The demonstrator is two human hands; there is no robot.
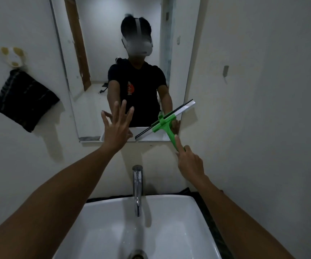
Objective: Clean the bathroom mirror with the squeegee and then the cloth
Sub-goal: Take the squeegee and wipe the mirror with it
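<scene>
The frameless mirror (98, 58) hangs on the white wall above the basin and reflects a person in a black shirt. My right hand (188, 161) grips the green handle of the squeegee (166, 121), index finger stretched along it. The squeegee's blade lies tilted across the mirror's lower right corner, its upper end past the right edge. My left hand (116, 126) is held up with fingers spread against the lower middle of the mirror, holding nothing. A dark cloth (25, 99) hangs on the wall left of the mirror.
A white basin (179, 217) with a chrome tap (137, 187) stands directly below me. A small white and yellow holder (13, 57) is stuck to the wall above the cloth. A grey hook (225, 71) sits on the right wall.
</scene>
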